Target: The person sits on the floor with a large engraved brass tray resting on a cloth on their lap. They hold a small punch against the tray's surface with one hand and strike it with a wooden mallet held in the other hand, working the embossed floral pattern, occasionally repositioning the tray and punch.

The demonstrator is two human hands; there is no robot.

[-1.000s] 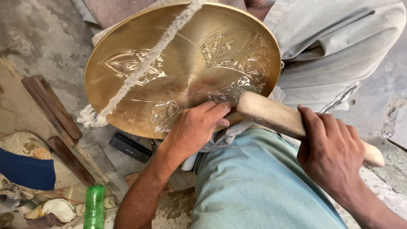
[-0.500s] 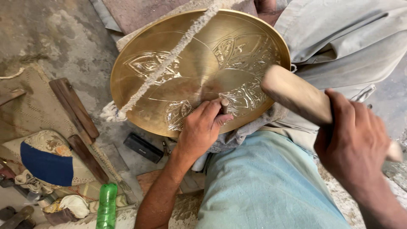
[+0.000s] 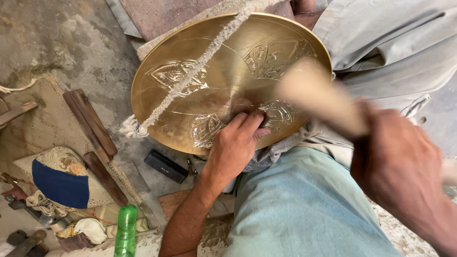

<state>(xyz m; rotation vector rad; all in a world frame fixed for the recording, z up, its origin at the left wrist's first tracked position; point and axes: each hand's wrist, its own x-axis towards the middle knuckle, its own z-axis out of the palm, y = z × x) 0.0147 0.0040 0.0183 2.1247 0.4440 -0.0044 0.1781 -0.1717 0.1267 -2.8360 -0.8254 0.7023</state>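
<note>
Compared with half a second earlier, my wooden mallet (image 3: 316, 97) had swung in over the right part of the brass tray (image 3: 214, 71) and showed only as a pale blur, where before its head stood sharp at the tray's right rim. My right hand (image 3: 400, 164) had come nearer to the camera and further left, also blurred; it was closed in a fist around the mallet's handle. My left hand (image 3: 235, 143) had hardly shifted: it lay on the near part of the tray with the fingers (image 3: 247, 121) curled together and pressed down on the engraved metal; whether they pinched a small tool I could not tell. The round tray rested tilted against my lap, its near edge touching the grey cloth (image 3: 273, 152) over my knee, with a frayed rope (image 3: 195, 71) running diagonally across its face from the far side to the near left. On the floor to the left lay wooden slats (image 3: 90, 121), a small black box (image 3: 166, 166) and a green plastic bottle (image 3: 126, 231).
</note>
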